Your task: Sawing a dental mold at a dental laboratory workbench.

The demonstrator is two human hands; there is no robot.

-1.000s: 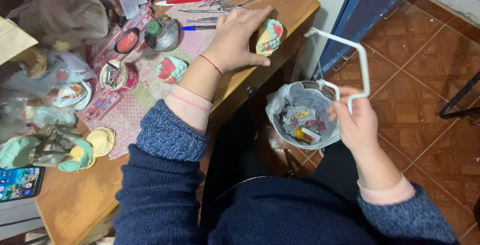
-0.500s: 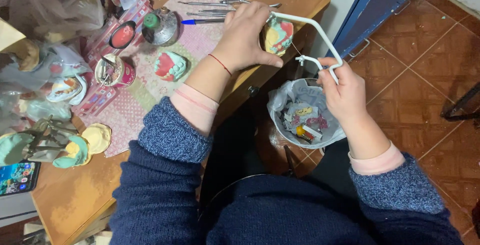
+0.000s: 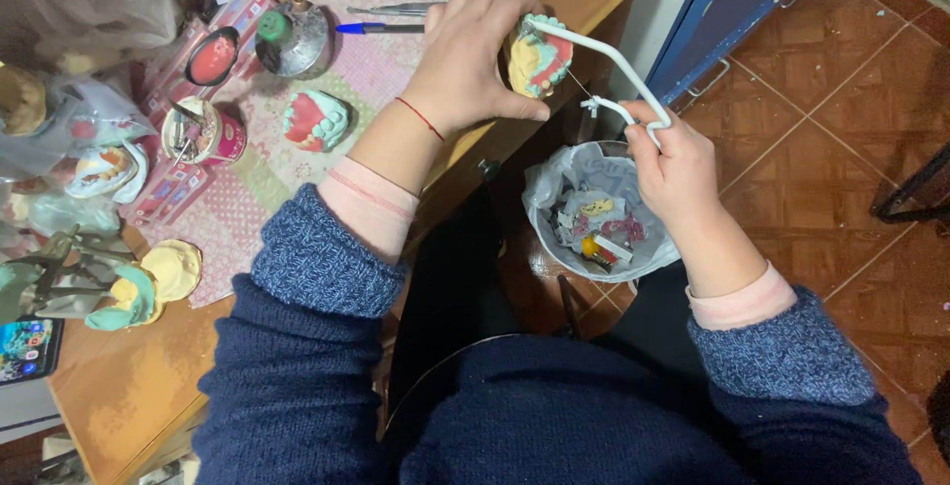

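Left grip (image 3: 463,69) clasps dental cast (image 3: 540,59), saw (image 3: 616,71) touching

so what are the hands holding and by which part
The left hand grips a dental cast around its side at the desk edge; the right hand holds a white frame saw by its handle.

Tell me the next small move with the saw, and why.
Probably a short, light stroke. The right hand has the white-framed saw with its blade against the dental cast, which the left hand braces at the table edge above the waste bin.
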